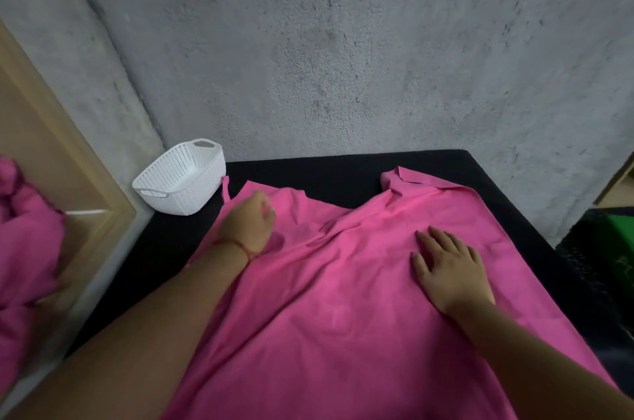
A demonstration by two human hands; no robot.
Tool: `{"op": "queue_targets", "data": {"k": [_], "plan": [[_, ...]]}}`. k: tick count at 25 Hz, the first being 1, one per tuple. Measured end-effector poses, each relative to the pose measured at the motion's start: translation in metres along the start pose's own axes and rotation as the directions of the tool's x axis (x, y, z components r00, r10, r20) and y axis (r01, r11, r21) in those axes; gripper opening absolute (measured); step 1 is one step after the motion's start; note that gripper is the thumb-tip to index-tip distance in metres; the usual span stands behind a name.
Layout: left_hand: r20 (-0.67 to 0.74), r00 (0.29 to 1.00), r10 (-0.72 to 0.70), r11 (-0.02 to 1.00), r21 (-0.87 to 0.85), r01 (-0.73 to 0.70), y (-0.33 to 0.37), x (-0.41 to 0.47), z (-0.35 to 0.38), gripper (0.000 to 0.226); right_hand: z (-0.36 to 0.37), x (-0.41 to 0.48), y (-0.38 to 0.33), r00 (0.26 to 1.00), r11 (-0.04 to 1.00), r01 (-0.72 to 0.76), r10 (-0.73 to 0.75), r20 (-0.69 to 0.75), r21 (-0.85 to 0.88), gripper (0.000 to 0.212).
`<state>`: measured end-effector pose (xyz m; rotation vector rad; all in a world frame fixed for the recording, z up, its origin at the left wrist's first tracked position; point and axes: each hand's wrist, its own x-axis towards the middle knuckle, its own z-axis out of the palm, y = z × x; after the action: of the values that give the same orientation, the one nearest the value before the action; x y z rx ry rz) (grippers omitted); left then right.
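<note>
**Pink cloth: spreading under way, folding not begun**

Item in hand: one pink cloth, laid over the black surface. It covers the middle and near part and runs off the near edge toward the person.

Progress, as judged: the cloth is opened out in a single layer and mostly flat. Still to do:
- creases run across the middle, between the two hands;
- the far right corner is turned over on itself;
- the far edge dips inward and is not straight;
- no fold is visible yet.

Hands, two:
- Left hand sits on the cloth near its far left corner with the fingers curled. It is blurred, so it cannot be told whether it pinches the fabric.
- Right hand lies flat on the right half of the cloth, fingers straight and spread, pressing down.

Other things counted:
- one white basket at the far left corner of the surface, nothing showing inside it;
- one red thread round the left wrist;
- one wooden-framed mirror off the left edge, with pink fabric showing in it;
- one green thing off the right edge, too cropped to identify.
</note>
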<state>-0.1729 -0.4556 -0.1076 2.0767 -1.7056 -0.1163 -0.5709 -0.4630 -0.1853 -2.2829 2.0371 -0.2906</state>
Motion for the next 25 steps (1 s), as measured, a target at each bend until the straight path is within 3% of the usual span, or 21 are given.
{"op": "queue_targets", "data": {"k": [3, 5, 7, 9, 11, 13, 15, 18, 20, 22, 25], "plan": [[0.393, 0.919, 0.033, 0.981, 0.164, -0.105, 0.022, 0.057, 0.021, 0.066, 0.005, -0.002, 0.002, 0.999, 1.000, -0.012, 0.013, -0.044, 0.008, 0.070], [0.475, 0.877, 0.070, 0.981, 0.127, -0.147, 0.028, 0.085, 0.034, 0.074, 0.008, 0.002, 0.001, 0.998, 1.000, -0.014, 0.014, -0.060, 0.010, 0.071], [0.486, 0.870, 0.083, 0.977, 0.133, -0.168, 0.029, 0.110, 0.044, 0.044, 0.010, 0.003, 0.002, 0.997, 1.000, -0.015, 0.016, -0.071, 0.010, 0.069], [0.403, 0.915, 0.018, 0.963, 0.238, -0.124, 0.030, 0.128, 0.044, 0.015, 0.011, 0.003, 0.002, 0.997, 1.000, -0.011, 0.012, -0.075, 0.009, 0.066], [0.143, 0.985, -0.099, 0.947, 0.316, 0.050, 0.023, 0.143, 0.039, 0.027, 0.013, 0.003, 0.003, 0.996, 1.000, -0.021, 0.021, -0.083, 0.009, 0.065], [-0.047, 0.968, -0.247, 0.958, 0.142, 0.251, 0.007, 0.156, 0.033, 0.038, 0.013, 0.003, 0.002, 0.995, 1.000, -0.025, 0.027, -0.097, 0.014, 0.066], [0.030, 0.961, -0.275, 0.961, 0.030, 0.275, 0.010, 0.146, 0.037, 0.046, 0.014, 0.004, 0.003, 0.995, 0.999, -0.028, 0.029, -0.097, 0.016, 0.064], [0.103, 0.994, -0.023, 0.995, 0.100, 0.013, 0.034, 0.097, 0.061, 0.051, 0.015, 0.003, 0.003, 0.996, 0.999, -0.033, 0.034, -0.087, 0.010, 0.064], [0.197, 0.975, 0.101, 0.981, 0.146, -0.131, 0.045, 0.047, 0.076, 0.059, 0.013, 0.003, 0.002, 0.996, 0.999, -0.036, 0.037, -0.078, 0.014, 0.065], [0.300, 0.950, 0.088, 0.963, 0.217, -0.158, 0.049, 0.009, 0.088, 0.067, 0.009, 0.002, 0.003, 0.997, 0.999, -0.036, 0.037, -0.066, 0.017, 0.067], [0.314, 0.949, 0.044, 0.955, 0.265, -0.131, 0.046, -0.014, 0.099, 0.074, 0.007, 0.003, 0.000, 0.999, 0.999, -0.031, 0.031, -0.027, 0.015, 0.070]]}}
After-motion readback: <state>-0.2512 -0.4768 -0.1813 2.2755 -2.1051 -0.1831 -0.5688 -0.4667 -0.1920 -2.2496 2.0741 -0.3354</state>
